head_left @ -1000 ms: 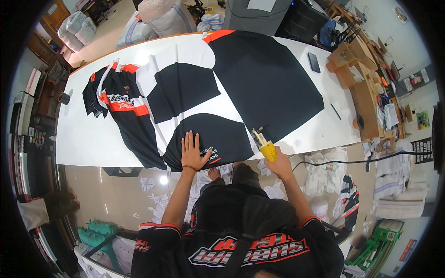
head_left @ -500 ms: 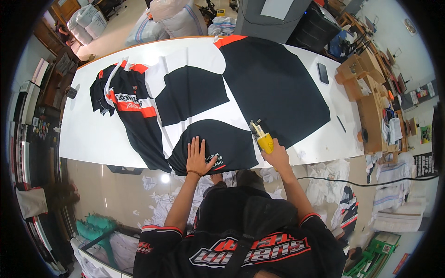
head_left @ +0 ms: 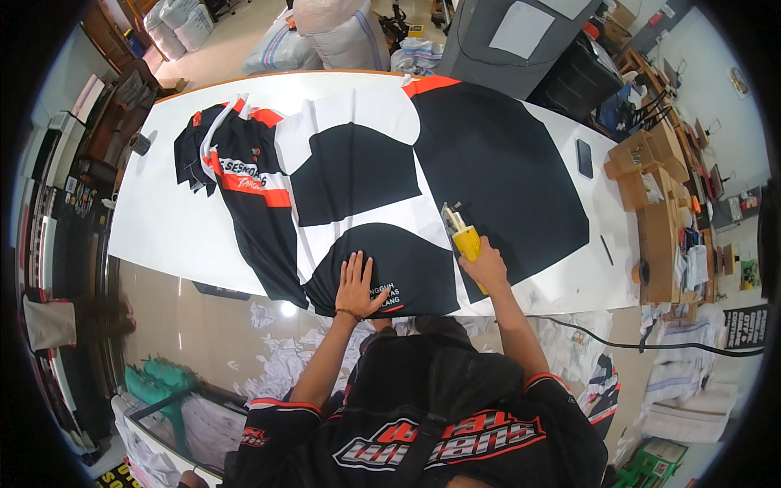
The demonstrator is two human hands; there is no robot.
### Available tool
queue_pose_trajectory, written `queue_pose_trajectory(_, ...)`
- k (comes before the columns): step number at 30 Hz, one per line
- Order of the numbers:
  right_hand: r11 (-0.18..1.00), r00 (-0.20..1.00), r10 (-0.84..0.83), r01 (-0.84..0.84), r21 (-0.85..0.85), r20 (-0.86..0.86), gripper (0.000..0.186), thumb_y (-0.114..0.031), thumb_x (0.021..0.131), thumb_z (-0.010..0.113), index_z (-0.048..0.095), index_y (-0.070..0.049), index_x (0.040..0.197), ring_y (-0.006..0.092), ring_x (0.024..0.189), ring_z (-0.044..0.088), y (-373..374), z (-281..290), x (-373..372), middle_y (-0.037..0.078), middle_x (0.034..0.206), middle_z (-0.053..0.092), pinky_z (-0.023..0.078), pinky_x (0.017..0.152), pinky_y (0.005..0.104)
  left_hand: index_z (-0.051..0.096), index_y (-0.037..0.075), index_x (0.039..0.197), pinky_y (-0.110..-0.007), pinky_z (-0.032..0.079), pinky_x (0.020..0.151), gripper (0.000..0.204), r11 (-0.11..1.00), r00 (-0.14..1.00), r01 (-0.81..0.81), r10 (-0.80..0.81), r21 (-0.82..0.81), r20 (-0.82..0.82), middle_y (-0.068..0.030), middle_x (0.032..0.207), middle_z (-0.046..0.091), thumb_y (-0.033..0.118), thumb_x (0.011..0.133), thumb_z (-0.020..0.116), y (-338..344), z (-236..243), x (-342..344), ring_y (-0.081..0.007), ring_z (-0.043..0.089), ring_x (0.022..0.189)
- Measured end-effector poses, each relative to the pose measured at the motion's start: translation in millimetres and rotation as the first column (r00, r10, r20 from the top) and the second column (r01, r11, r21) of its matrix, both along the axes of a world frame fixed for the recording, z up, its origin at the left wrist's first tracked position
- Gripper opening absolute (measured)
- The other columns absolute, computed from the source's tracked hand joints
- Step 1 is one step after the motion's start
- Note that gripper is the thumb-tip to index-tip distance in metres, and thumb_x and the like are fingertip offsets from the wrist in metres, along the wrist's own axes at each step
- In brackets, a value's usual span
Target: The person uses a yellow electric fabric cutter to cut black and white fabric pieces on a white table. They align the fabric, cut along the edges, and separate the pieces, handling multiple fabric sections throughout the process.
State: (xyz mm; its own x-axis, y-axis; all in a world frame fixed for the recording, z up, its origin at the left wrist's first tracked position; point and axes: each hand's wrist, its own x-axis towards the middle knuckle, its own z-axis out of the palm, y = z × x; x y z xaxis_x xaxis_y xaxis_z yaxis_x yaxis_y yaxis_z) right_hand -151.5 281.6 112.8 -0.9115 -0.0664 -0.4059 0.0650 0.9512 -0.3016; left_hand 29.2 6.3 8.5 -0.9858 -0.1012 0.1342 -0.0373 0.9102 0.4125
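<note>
Printed fabric with black shapes on white is spread over the white table. My left hand lies flat, fingers stretched out, on the near black sleeve-shaped panel beside its small white lettering. In my right hand is a yellow electric fabric cutter, gripped by its body. The cutter's metal head points away from me, over the white strip between the near panel and the large black panel on the right. Black, orange and white printed pieces lie bunched on the left.
A phone and a dark pen-like stick rest on the table's right side, a dark cup at its left. Cardboard boxes stand at the right edge. The cutter's black cable runs off right. White scraps litter the floor.
The whole view has shifted slightly. The cutter has moved a little farther away along the white strip beside the near panel. My left hand stays flat on the panel.
</note>
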Motion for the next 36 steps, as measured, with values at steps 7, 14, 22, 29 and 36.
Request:
queue_pose_trajectory(7,0.999,0.997,0.022,-0.026,-0.039,-0.08,0.059,-0.037,0.078,0.076,0.052,-0.005,0.121,0.0459,0.104,0.068,-25.9,2.4,-30.8,0.027,0.109,0.07,0.055,0.089,0.0528,0.041,-0.002,0.15,-0.053,0.016,0.124,0.086,1.0,1.0,0.003,-0.003,-0.012,0.013,-0.027,0.159,0.031,0.055,0.089,0.062,-0.9,3.7,-0.9,-0.0411,0.024,0.151)
queue_pose_trajectory(14,0.999,0.997,0.04,-0.043,-0.033,-0.072,0.062,-0.037,0.078,0.076,0.052,-0.004,0.125,0.0456,0.106,0.068,-52.5,2.2,-68.0,0.027,0.112,0.07,0.055,0.091,0.0517,0.041,-0.002,0.149,-0.055,0.017,0.124,0.086,1.0,1.0,0.011,-0.011,-0.002,0.017,-0.0271,0.158,0.032,0.054,0.088,0.065,-2.3,2.4,-0.2,-0.0409,0.025,0.151)
queue_pose_trajectory(22,0.998,0.998,0.056,-0.056,0.013,-0.032,0.067,-0.041,0.081,0.073,0.05,-0.006,0.132,0.0436,0.113,0.066,-82.8,5.4,-110.0,0.026,0.122,0.066,0.053,0.096,0.05,0.045,-0.001,0.148,-0.053,0.019,0.124,0.083,1.0,1.0,0.002,-0.002,-0.001,0.017,-0.0256,0.158,0.034,0.055,0.089,0.064,-2.4,7.1,-1.8,-0.0394,0.027,0.15)
queue_pose_trajectory(29,0.997,0.995,0.075,-0.076,-0.008,-0.067,0.068,-0.04,0.078,0.075,0.051,-0.004,0.13,0.0435,0.112,0.066,-106.9,-1.0,-144.6,0.025,0.121,0.067,0.054,0.095,0.0504,0.047,-0.001,0.147,-0.052,0.02,0.123,0.082,1.0,0.999,-0.009,0.01,-0.026,0.039,-0.0241,0.158,0.035,0.057,0.09,0.062,-3.7,7.7,-1.9,-0.0381,0.028,0.15)
queue_pose_trajectory(36,0.994,0.993,0.096,-0.099,-0.043,-0.066,0.066,-0.041,0.08,0.075,0.052,-0.004,0.13,0.0437,0.113,0.066,-123.8,0.0,-168.5,0.026,0.122,0.066,0.053,0.096,0.05,0.047,0.0,0.146,-0.053,0.019,0.124,0.081,1.0,0.999,-0.009,0.009,0.0,0.034,-0.0237,0.157,0.035,0.055,0.089,0.064,-3.4,7.6,-1.5,-0.0385,0.029,0.149)
